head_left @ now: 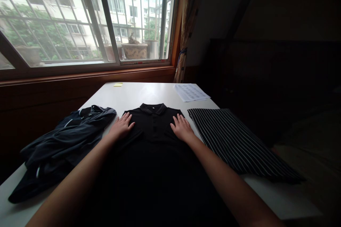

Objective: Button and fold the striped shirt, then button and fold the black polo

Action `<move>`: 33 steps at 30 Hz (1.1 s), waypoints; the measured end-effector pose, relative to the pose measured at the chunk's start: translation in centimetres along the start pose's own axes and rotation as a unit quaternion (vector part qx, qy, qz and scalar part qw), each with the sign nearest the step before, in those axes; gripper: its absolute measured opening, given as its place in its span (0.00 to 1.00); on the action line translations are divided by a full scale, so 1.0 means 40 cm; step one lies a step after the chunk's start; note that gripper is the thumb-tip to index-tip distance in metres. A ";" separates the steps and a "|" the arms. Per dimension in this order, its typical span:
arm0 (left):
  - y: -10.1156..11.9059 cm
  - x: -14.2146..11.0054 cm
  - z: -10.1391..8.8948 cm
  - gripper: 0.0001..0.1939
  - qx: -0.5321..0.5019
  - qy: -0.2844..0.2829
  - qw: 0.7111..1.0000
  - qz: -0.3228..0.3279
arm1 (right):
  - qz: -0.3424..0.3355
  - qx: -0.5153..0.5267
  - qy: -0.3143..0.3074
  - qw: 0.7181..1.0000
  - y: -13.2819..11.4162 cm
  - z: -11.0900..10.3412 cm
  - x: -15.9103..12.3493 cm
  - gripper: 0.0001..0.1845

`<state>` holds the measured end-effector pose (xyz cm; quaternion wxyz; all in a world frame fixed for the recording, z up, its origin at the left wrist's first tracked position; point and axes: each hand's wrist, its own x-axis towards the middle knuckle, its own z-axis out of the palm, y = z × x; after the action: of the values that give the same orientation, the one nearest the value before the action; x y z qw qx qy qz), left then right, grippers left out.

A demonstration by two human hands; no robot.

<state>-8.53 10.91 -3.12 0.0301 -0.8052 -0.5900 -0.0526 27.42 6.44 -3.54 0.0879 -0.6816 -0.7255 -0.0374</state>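
Note:
A black polo shirt (154,142) lies front up on the white table, its collar toward the window and its button placket in the middle. My left hand (122,125) rests flat on the shirt's left shoulder area, fingers spread. On the opposite shoulder lies my right hand (182,127), also flat with its fingers apart. Both sleeves look turned in over the shirt's front. The lower part of the shirt is too dark to make out.
A crumpled dark jacket-like garment (77,142) lies at the left. To the right is a black cloth with white stripes (237,142). Printed papers (190,92) and a yellow note (118,84) lie toward the far edge of the white table (128,94), below a barred window.

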 end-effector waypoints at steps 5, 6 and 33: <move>-0.053 -0.050 -0.073 0.32 0.042 0.081 0.996 -0.023 | -0.001 -0.001 0.001 1.000 0.001 0.001 0.000 0.34; -0.078 -0.064 -0.088 0.32 0.064 0.110 0.991 -0.043 | -0.002 -0.001 0.001 1.000 0.001 0.002 0.001 0.34; -0.286 -0.149 -0.117 0.33 0.047 0.133 0.990 -0.015 | -0.001 -0.002 -0.009 1.000 0.004 0.003 0.002 0.34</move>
<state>-21.45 8.20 0.64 0.1454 -0.7799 -0.5945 -0.1315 27.55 6.54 -3.65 0.0795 -0.6812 -0.7271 -0.0326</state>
